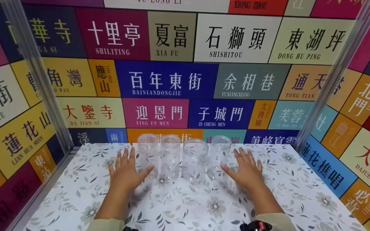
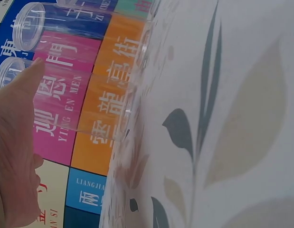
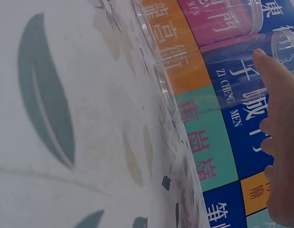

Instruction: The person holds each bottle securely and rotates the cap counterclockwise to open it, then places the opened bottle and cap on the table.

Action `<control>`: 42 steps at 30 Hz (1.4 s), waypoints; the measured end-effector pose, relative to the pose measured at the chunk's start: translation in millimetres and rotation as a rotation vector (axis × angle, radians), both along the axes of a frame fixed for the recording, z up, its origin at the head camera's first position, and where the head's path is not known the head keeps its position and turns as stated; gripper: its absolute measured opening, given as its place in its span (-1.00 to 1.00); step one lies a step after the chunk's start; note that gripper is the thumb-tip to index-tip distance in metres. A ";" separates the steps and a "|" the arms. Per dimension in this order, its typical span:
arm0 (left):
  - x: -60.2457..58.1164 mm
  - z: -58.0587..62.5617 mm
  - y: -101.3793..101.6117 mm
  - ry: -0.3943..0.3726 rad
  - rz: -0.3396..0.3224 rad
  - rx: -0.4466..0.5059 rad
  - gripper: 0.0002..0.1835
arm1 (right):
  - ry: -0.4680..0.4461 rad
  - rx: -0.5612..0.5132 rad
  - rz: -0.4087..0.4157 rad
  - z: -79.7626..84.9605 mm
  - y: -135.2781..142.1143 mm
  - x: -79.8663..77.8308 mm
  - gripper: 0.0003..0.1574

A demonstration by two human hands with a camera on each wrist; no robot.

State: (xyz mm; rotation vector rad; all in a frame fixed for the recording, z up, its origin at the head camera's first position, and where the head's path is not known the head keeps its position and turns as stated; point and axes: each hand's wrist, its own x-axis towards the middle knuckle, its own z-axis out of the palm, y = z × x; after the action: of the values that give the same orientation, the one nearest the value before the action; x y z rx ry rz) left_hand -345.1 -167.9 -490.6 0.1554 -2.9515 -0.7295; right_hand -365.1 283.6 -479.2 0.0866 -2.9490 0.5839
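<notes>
Several clear plastic jars [image 1: 195, 162] stand upright in a row near the far edge of the table; the third from the left looks wider than its neighbours. My left hand [image 1: 126, 173] is spread beside the leftmost jar [image 1: 147, 154], its thumb pointing across the jar's lower part. On the other side, my right hand [image 1: 247, 171] is likewise spread, thumb toward the rightmost jar [image 1: 219, 154]. Both hands hold nothing. In the left wrist view the thumb overlaps the upper part of a jar [image 2: 85, 107]; the right wrist view shows a similar overlap on its jar [image 3: 199, 80].
A white cloth with grey leaves and flowers covers the table [image 1: 178, 208]. Behind it rises a wall of coloured name signs [image 1: 167, 80]. Transparent upright posts stand at the left [image 1: 48, 93] and right [image 1: 329, 77] back corners. Dark straps show at both wrists.
</notes>
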 end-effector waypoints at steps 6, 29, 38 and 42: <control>-3.6 -0.2 2.4 0.018 -0.011 0.024 0.37 | 0.021 -0.004 -0.003 6.4 -0.5 -2.4 0.49; -9.7 -13.8 0.7 -0.107 -0.037 0.802 0.40 | 0.003 -0.147 0.015 4.9 -3.3 4.4 0.37; -18.9 -20.7 6.3 -0.165 -0.049 0.786 0.43 | 0.003 -0.195 0.020 11.0 -2.6 7.1 0.28; -21.3 -20.8 8.8 -0.206 -0.016 0.761 0.39 | 0.022 -0.235 0.035 11.8 -3.2 6.5 0.19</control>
State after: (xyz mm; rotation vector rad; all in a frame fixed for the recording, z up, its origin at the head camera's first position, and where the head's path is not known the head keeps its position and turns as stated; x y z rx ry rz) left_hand -366.3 -159.1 -511.4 0.2689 -2.6719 -1.8960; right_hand -358.6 280.4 -467.4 0.1190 -2.8389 0.9220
